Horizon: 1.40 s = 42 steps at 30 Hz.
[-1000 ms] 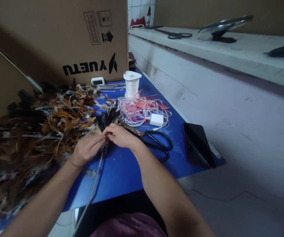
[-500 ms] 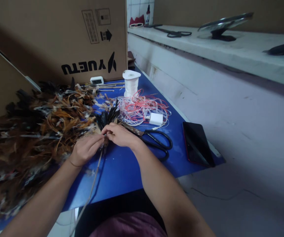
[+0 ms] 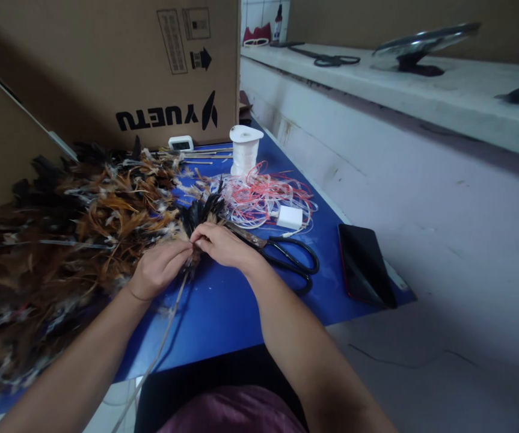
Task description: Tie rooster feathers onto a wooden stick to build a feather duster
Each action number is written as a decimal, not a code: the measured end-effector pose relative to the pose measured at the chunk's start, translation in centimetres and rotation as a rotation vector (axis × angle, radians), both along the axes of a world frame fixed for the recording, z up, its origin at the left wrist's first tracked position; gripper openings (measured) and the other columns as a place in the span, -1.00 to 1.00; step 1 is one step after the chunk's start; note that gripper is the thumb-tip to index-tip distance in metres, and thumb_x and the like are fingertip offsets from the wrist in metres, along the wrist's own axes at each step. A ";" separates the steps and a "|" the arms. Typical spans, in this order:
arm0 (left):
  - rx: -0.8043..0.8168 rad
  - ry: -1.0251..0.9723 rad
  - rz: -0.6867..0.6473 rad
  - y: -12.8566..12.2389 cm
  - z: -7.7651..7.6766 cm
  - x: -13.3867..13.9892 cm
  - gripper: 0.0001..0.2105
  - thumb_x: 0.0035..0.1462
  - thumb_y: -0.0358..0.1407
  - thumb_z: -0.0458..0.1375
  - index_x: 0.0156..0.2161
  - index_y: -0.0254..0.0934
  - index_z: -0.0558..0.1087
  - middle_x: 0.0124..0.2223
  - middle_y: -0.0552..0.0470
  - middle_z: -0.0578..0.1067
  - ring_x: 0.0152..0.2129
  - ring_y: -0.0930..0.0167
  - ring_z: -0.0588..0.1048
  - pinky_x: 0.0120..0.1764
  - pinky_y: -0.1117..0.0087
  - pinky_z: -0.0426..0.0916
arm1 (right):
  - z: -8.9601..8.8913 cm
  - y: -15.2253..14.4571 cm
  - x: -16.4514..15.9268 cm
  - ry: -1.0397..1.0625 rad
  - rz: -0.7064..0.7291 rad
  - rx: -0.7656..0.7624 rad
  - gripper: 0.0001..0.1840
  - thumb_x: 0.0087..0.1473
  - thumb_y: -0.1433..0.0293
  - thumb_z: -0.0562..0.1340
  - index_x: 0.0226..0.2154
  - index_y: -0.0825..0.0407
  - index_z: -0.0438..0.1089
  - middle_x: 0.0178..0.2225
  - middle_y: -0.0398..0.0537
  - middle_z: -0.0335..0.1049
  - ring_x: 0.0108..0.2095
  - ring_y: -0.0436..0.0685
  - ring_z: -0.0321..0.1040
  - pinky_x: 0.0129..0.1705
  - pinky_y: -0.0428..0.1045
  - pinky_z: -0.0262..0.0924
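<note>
L hand [image 3: 157, 267] & R hand [image 3: 223, 243] pinching feather bundle [image 3: 201, 210]

Fingertips nearly meet at bundle's base, over blue desk [image 3: 232, 319]. Thin stick [image 3: 168, 325] runs down from it. Scissors [image 3: 261, 242] by R hand, feather pile [image 3: 106, 216] to L, spool [image 3: 244, 153] beyond.

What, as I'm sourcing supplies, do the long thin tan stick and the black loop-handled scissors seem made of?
Stick: probably wood or cane, matte; its surface is dull tan.
Scissors: likely metal, dull, with brownish, rust-like patches; their glossy handles catch highlights, perhaps plastic-coated.
</note>
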<state>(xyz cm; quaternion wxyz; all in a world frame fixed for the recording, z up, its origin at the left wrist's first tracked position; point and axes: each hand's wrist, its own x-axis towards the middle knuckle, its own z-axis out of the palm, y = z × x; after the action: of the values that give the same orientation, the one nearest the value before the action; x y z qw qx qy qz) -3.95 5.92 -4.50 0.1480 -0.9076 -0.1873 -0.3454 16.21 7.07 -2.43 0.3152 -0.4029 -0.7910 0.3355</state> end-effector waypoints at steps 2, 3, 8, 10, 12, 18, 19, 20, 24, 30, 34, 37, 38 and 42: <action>-0.006 -0.010 0.000 0.0 0.1 0.1 -0.75 0.05 -0.53 0.16 -0.12 -0.39 0.44 -0.15 -0.20 0.55 -0.17 0.29 0.52 -0.13 0.30 0.47 | 0.0 0.0 0.0 0.006 0.022 0.003 -0.81 0.04 0.62 0.13 -0.34 0.08 0.39 -0.35 -0.14 0.30 -0.33 -0.04 0.26 -0.23 -0.11 0.09; -0.003 -0.010 -0.001 0.0 0.1 0.2 -0.75 0.06 -0.53 0.16 -0.11 -0.39 0.43 -0.15 -0.20 0.54 -0.17 0.29 0.52 -0.12 0.30 0.47 | -0.1 0.1 0.0 0.003 0.026 0.007 -0.82 0.04 0.62 0.14 -0.35 0.09 0.40 -0.35 -0.14 0.31 -0.33 -0.04 0.26 -0.22 -0.11 0.09; 0.001 0.014 0.002 0.0 0.1 0.1 -0.76 0.06 -0.52 0.15 -0.11 -0.41 0.44 -0.15 -0.22 0.54 -0.17 0.28 0.52 -0.12 0.28 0.46 | -0.2 0.2 -0.3 -0.045 -0.005 -0.002 -0.85 0.06 0.57 0.14 -0.37 0.08 0.40 -0.34 -0.13 0.33 -0.30 -0.02 0.26 -0.21 -0.10 0.08; -0.023 0.012 0.010 0.0 0.0 -0.1 -0.77 0.08 -0.50 0.14 -0.11 -0.40 0.45 -0.14 -0.20 0.54 -0.16 0.28 0.52 -0.12 0.29 0.46 | -0.2 0.2 -0.4 -0.081 -0.005 -0.015 -0.86 0.08 0.54 0.13 -0.36 0.06 0.39 -0.33 -0.12 0.33 -0.30 -0.02 0.26 -0.22 -0.10 0.07; -0.035 0.009 0.019 0.0 -0.1 -0.2 -0.77 0.09 -0.48 0.13 -0.11 -0.38 0.45 -0.13 -0.18 0.55 -0.16 0.29 0.52 -0.13 0.29 0.47 | -0.2 0.1 -0.4 -0.122 -0.002 -0.017 -0.86 0.09 0.52 0.11 -0.35 0.06 0.37 -0.31 -0.11 0.32 -0.29 -0.01 0.25 -0.23 -0.09 0.07; -0.077 0.001 0.019 0.2 -0.4 -0.4 -0.76 0.11 -0.47 0.11 -0.08 -0.36 0.44 -0.10 -0.17 0.53 -0.14 0.29 0.51 -0.10 0.28 0.46 | 0.0 -0.1 -0.4 -0.146 -0.035 -0.014 -0.88 0.07 0.49 0.08 -0.37 0.07 0.33 -0.33 -0.08 0.32 -0.29 0.03 0.24 -0.22 -0.07 0.08; -0.090 -0.005 0.020 0.2 -0.4 -0.5 -0.75 0.12 -0.47 0.11 -0.07 -0.35 0.44 -0.09 -0.16 0.53 -0.13 0.29 0.51 -0.10 0.28 0.45 | 0.1 -0.1 -0.4 -0.131 -0.048 -0.021 -0.88 0.06 0.50 0.08 -0.38 0.07 0.32 -0.35 -0.09 0.32 -0.31 0.02 0.24 -0.23 -0.07 0.08; -0.098 -0.008 0.023 0.2 -0.4 -0.5 -0.75 0.12 -0.47 0.11 -0.07 -0.34 0.43 -0.09 -0.15 0.53 -0.13 0.30 0.50 -0.10 0.27 0.45 | 0.1 -0.1 -0.4 -0.113 -0.061 -0.032 -0.88 0.06 0.51 0.08 -0.38 0.06 0.32 -0.37 -0.11 0.32 -0.34 0.01 0.24 -0.24 -0.08 0.08; -0.090 -0.011 0.021 0.2 -0.3 -0.5 -0.74 0.08 -0.50 0.14 -0.08 -0.36 0.43 -0.11 -0.19 0.53 -0.14 0.28 0.50 -0.12 0.27 0.46 | 0.1 0.0 -0.2 -0.009 -0.076 -0.085 -0.86 0.05 0.53 0.08 -0.33 0.07 0.32 -0.46 -0.19 0.30 -0.43 -0.03 0.22 -0.32 -0.11 0.07; -0.085 -0.056 0.001 0.1 -0.1 -0.3 -0.74 0.05 -0.52 0.16 -0.10 -0.37 0.44 -0.13 -0.19 0.54 -0.14 0.29 0.50 -0.12 0.28 0.46 | -0.4 0.2 0.0 0.066 0.029 -0.045 -0.88 0.04 0.54 0.14 -0.36 0.08 0.38 -0.38 -0.17 0.29 -0.38 -0.07 0.24 -0.28 -0.13 0.08; -0.115 -0.054 0.007 0.1 -0.3 -0.5 -0.75 0.07 -0.51 0.16 -0.11 -0.36 0.45 -0.13 -0.18 0.55 -0.14 0.30 0.50 -0.11 0.30 0.45 | -0.4 0.1 -0.1 0.017 0.028 -0.024 -0.89 0.06 0.55 0.14 -0.38 0.06 0.36 -0.37 -0.17 0.28 -0.35 -0.05 0.23 -0.26 -0.12 0.07; -0.136 -0.080 0.021 0.0 -0.6 -0.7 -0.74 0.08 -0.50 0.15 -0.09 -0.34 0.45 -0.11 -0.17 0.54 -0.13 0.31 0.50 -0.11 0.30 0.45 | -0.2 -0.2 -0.3 -0.037 0.013 -0.013 -0.89 0.06 0.54 0.12 -0.38 0.05 0.32 -0.36 -0.16 0.25 -0.36 -0.04 0.21 -0.27 -0.12 0.08; -0.141 -0.088 0.024 0.0 -0.7 -0.7 -0.74 0.07 -0.50 0.15 -0.09 -0.34 0.44 -0.11 -0.17 0.54 -0.13 0.30 0.50 -0.11 0.30 0.45 | -0.2 -0.3 -0.3 -0.055 0.008 -0.006 -0.90 0.06 0.53 0.11 -0.39 0.05 0.30 -0.36 -0.16 0.24 -0.35 -0.04 0.20 -0.27 -0.11 0.08; -0.152 -0.101 0.033 0.0 -0.7 -0.6 -0.71 0.06 -0.52 0.16 -0.07 -0.33 0.43 -0.11 -0.17 0.53 -0.15 0.32 0.50 -0.12 0.30 0.46 | 0.0 -0.5 -0.5 -0.096 -0.024 0.012 -0.91 0.02 0.54 0.10 -0.42 0.04 0.25 -0.37 -0.16 0.22 -0.35 -0.02 0.19 -0.26 -0.10 0.07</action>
<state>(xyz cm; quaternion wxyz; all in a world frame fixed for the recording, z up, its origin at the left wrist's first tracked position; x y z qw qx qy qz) -4.53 5.96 -5.18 0.0749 -0.8943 -0.2353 -0.3730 15.71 6.59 -2.43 0.2833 -0.4260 -0.8024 0.3072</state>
